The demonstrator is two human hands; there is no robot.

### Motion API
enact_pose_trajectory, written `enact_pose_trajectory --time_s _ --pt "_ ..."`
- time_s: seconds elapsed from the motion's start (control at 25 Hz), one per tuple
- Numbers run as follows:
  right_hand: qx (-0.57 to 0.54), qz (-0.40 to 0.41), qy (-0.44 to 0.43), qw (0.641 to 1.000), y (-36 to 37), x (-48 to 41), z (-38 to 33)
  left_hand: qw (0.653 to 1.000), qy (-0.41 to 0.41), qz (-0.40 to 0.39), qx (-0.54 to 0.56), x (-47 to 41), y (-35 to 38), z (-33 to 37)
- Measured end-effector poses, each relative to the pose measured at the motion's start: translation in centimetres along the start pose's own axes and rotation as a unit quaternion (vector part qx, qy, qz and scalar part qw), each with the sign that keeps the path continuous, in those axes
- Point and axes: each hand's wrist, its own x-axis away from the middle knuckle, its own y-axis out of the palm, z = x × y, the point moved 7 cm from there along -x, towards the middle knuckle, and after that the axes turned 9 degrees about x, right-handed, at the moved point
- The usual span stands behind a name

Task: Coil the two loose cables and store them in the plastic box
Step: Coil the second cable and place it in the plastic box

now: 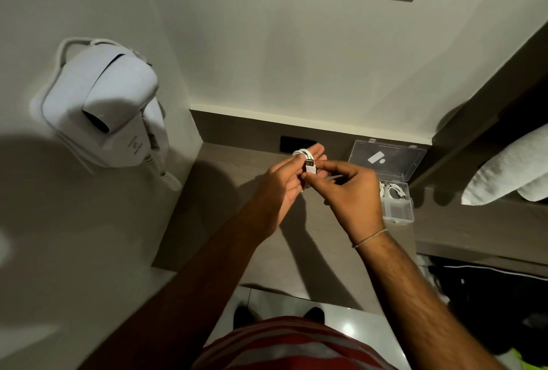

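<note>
My left hand (286, 181) holds a coiled white cable (302, 155) above the wooden shelf, its loops lying across the fingers and its USB plug sticking up. My right hand (350, 191) pinches the same cable just below the plug, with a short stretch of cable running through its fingers. To the right stands the clear plastic box (397, 209) with its lid (388, 160) swung up against the wall. Another coiled white cable (393, 191) lies inside the box's rear compartment.
A white wall-mounted hair dryer (103, 103) hangs at the left. A dark socket plate (296, 144) sits in the shelf's back panel. White pillows (510, 171) lie at the right, and a dark bag (489, 289) sits below them. The wooden shelf (237, 221) spans the middle.
</note>
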Motion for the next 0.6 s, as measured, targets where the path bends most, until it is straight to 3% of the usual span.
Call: enact_pose_trajectory --time_s 0.32,0.48,0.6 --pt "0.029 -0.015 0.010 0.999 0.0 0.1 1.1 0.996 -0.063 -0.022 -0.057 0.0 -0.1 -1.0" --pt "0.047 -0.016 0.040 0.998 0.3 0.2 2.7 0.989 -0.121 0.001 -0.084 -0.1 -0.9 -1.8" --pt "0.090 -0.014 0.009 0.996 0.6 0.2 2.6 0.987 -0.131 0.029 -0.085 -0.2 -1.0 -2.0"
